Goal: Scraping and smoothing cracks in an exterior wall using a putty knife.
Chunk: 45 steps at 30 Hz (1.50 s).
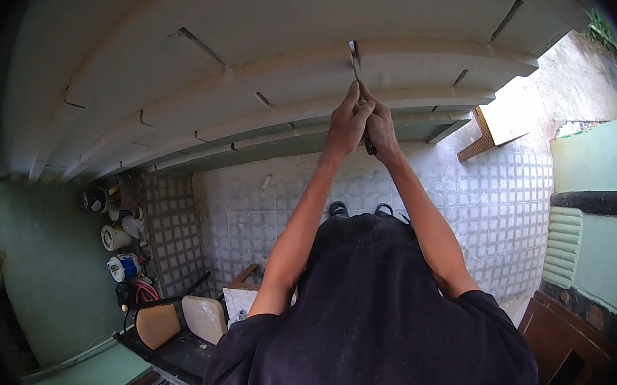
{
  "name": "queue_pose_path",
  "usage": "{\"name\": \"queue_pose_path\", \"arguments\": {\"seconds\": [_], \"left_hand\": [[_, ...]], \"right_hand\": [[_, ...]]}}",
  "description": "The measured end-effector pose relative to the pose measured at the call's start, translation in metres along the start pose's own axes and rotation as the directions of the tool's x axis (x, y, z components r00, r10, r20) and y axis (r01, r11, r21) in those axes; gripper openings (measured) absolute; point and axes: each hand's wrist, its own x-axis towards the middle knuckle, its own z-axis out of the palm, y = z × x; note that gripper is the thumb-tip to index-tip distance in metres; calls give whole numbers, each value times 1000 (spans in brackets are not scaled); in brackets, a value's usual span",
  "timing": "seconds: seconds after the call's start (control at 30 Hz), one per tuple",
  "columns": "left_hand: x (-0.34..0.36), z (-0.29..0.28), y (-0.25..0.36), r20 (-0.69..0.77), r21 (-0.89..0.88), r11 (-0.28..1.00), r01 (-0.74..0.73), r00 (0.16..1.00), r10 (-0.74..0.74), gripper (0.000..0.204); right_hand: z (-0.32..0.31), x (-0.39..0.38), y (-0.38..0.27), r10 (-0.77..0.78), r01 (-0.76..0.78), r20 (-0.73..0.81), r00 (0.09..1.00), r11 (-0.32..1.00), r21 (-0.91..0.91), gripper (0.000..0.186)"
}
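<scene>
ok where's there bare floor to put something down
One bare patch of tiled floor lies between the right arm and the green wall. Another lies left of the shoes, with a white scrap on it. Buckets crowd the far left.

I count one person (364, 320), two forearms (296, 215), one left hand (347, 124), one right hand (381, 121) and one tool (355, 65). There are two shoes (338, 209), one white scrap (266, 182), two chair pads (204, 317) and one red hose (145, 290). I make out at least two buckets (115, 239); the clutter beside them is too dim to number. Dark slits (508, 19) overhead: at least eight.
</scene>
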Motion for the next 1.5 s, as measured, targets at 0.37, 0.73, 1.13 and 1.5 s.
{"name": "queue_pose_path", "arguments": {"seconds": [0.37, 0.73, 1.13, 1.5], "left_hand": [[5, -1, 5, 11, -57, 998, -35, 999, 35, 62], [13, 1, 4, 5, -34, 999, -19, 1000, 20, 59], [10, -1, 0, -31, -72, 997, 7, 999, -9, 48], [18, 6, 3, -74, -213, 977, -20, 997, 4, 49]], "right_hand": [[-3, 13, -26, -26, 34, 46, 999, 982, -188, 55], [-5, 13, -39, 50, -36, 69, 996, 981, -190, 50], [-1, 17, -40, 41, -34, 22, 999, 964, -264, 49], [-8, 40, -38, 39, -19, 64, 997, 955, -297, 51]]}}
